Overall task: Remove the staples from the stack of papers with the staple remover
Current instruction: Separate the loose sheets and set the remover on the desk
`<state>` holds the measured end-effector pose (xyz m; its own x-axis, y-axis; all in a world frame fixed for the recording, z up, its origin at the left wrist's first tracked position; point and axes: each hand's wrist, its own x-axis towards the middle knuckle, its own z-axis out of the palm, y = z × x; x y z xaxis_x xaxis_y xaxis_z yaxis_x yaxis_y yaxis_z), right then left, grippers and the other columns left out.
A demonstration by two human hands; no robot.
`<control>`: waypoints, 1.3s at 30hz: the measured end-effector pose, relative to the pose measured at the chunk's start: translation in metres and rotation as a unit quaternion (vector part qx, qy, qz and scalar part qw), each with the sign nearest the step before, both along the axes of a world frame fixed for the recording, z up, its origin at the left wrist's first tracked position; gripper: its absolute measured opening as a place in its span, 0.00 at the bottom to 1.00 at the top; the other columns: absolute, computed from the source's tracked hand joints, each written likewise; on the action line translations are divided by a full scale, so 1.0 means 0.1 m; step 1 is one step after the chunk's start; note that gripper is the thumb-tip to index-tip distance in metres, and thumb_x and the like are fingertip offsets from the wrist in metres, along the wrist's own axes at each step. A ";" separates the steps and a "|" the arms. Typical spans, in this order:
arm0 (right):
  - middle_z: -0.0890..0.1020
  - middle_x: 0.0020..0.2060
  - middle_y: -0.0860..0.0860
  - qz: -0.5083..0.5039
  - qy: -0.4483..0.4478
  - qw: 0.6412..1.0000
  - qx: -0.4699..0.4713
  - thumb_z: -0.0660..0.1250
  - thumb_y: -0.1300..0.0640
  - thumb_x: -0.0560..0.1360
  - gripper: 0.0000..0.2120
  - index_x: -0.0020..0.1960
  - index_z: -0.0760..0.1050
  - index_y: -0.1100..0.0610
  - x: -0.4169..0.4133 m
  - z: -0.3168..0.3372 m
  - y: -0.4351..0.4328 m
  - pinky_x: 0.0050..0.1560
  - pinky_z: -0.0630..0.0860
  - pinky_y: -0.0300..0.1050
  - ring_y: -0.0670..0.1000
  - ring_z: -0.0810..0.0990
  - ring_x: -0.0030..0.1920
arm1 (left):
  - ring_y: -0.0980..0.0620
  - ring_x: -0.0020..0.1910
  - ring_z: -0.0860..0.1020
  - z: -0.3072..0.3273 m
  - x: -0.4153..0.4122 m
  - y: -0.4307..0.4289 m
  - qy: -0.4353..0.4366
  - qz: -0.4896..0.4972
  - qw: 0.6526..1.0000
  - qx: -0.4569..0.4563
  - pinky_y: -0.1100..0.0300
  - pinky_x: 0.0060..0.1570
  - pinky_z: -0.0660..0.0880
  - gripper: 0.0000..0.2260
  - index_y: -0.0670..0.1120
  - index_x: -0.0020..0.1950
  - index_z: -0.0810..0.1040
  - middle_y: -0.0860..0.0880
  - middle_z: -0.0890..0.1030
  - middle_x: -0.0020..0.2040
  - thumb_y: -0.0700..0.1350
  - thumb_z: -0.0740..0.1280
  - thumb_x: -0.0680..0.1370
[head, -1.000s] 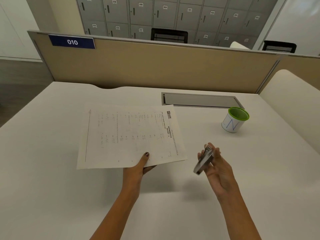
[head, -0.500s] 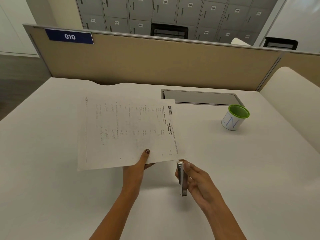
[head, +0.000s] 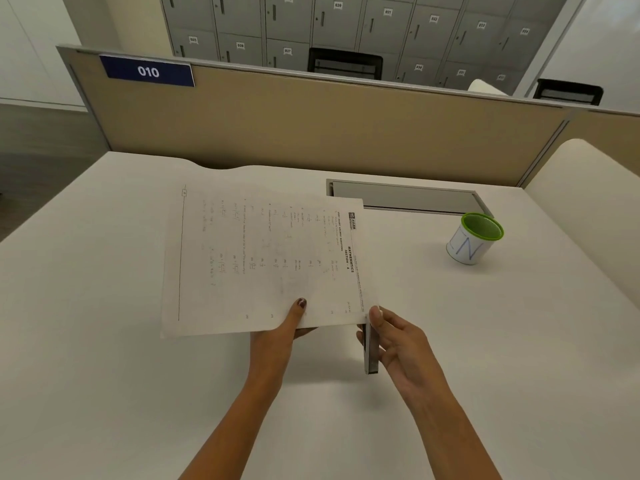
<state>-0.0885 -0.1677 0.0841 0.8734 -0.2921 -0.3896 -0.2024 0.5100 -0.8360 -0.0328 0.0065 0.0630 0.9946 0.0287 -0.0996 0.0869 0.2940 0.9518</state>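
A stack of printed maths papers (head: 263,258) is held a little above the white desk (head: 104,375), turned sideways. My left hand (head: 280,336) grips its near edge, thumb on top. My right hand (head: 398,341) holds a slim grey metal staple remover (head: 371,351) upright, its top end at the near right corner of the papers. The thumb presses beside that corner. No staple can be made out at this size.
A white cup with a green rim (head: 472,242) stands to the right. A grey cable flap (head: 401,197) is set into the desk behind the papers. A beige partition (head: 311,123) closes the far edge, with lockers beyond.
My right hand has carried the staple remover from out on the right in to the near right corner of the papers. The left hand has kept its grip.
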 end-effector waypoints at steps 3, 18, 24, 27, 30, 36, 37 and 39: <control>0.84 0.53 0.59 -0.021 0.003 1.000 -0.018 0.73 0.55 0.66 0.23 0.57 0.79 0.66 0.00 0.02 0.00 0.47 0.81 0.44 0.54 0.83 0.47 | 0.50 0.50 0.83 0.00 0.00 0.00 -0.002 0.001 1.000 -0.003 0.66 0.40 0.80 0.24 0.64 0.61 0.67 0.58 0.77 0.59 0.45 0.72 0.73; 0.84 0.53 0.57 -0.014 -0.014 0.999 -0.036 0.72 0.55 0.66 0.21 0.57 0.80 0.64 0.04 0.12 -0.07 0.45 0.81 0.41 0.52 0.83 0.48 | 0.62 0.46 0.82 0.07 0.06 -0.08 -0.019 -0.014 1.000 0.000 0.67 0.39 0.79 0.23 0.66 0.58 0.67 0.63 0.76 0.56 0.44 0.72 0.73; 0.83 0.50 0.58 -0.024 -0.007 0.999 -0.041 0.71 0.60 0.71 0.18 0.58 0.78 0.66 0.08 0.13 -0.08 0.45 0.79 0.42 0.53 0.82 0.45 | 0.54 0.50 0.82 0.05 0.08 -0.10 -0.016 -0.008 1.000 0.006 0.66 0.43 0.80 0.23 0.66 0.59 0.67 0.62 0.76 0.56 0.44 0.72 0.73; 0.83 0.46 0.56 -0.036 -0.003 0.998 -0.052 0.70 0.64 0.72 0.14 0.58 0.78 0.67 0.11 0.12 -0.08 0.41 0.80 0.39 0.52 0.81 0.40 | 0.58 0.45 0.83 0.05 0.08 -0.11 -0.013 -0.009 1.000 0.004 0.67 0.41 0.80 0.24 0.63 0.61 0.67 0.63 0.75 0.56 0.44 0.72 0.73; 0.83 0.41 0.55 -0.051 0.003 0.997 -0.063 0.70 0.65 0.72 0.14 0.57 0.78 0.67 0.13 0.10 -0.07 0.40 0.80 0.38 0.51 0.80 0.36 | 0.65 0.43 0.82 0.05 0.10 -0.12 -0.012 -0.010 1.000 0.008 0.68 0.39 0.79 0.25 0.60 0.64 0.65 0.63 0.75 0.56 0.44 0.72 0.73; 0.82 0.43 0.56 -0.035 0.001 0.998 -0.060 0.70 0.63 0.72 0.16 0.58 0.77 0.67 0.17 0.09 -0.10 0.44 0.79 0.42 0.52 0.80 0.37 | 0.62 0.45 0.83 0.05 0.11 -0.13 -0.009 -0.005 1.000 -0.002 0.69 0.37 0.78 0.24 0.64 0.62 0.67 0.63 0.76 0.56 0.44 0.72 0.73; 0.82 0.45 0.57 -0.030 -0.002 0.998 -0.060 0.71 0.61 0.71 0.17 0.58 0.77 0.66 0.17 0.09 -0.10 0.46 0.79 0.43 0.53 0.81 0.39 | 0.62 0.44 0.83 0.04 0.12 -0.13 -0.008 -0.004 1.000 -0.003 0.69 0.37 0.78 0.25 0.63 0.63 0.67 0.62 0.76 0.57 0.44 0.72 0.73; 0.84 0.49 0.56 -0.031 -0.008 0.997 -0.068 0.72 0.56 0.67 0.22 0.58 0.78 0.64 0.16 0.10 -0.11 0.51 0.79 0.45 0.52 0.83 0.44 | 0.61 0.43 0.83 0.05 0.13 -0.13 -0.001 -0.002 1.000 -0.012 0.68 0.37 0.79 0.25 0.60 0.65 0.67 0.60 0.76 0.57 0.44 0.72 0.73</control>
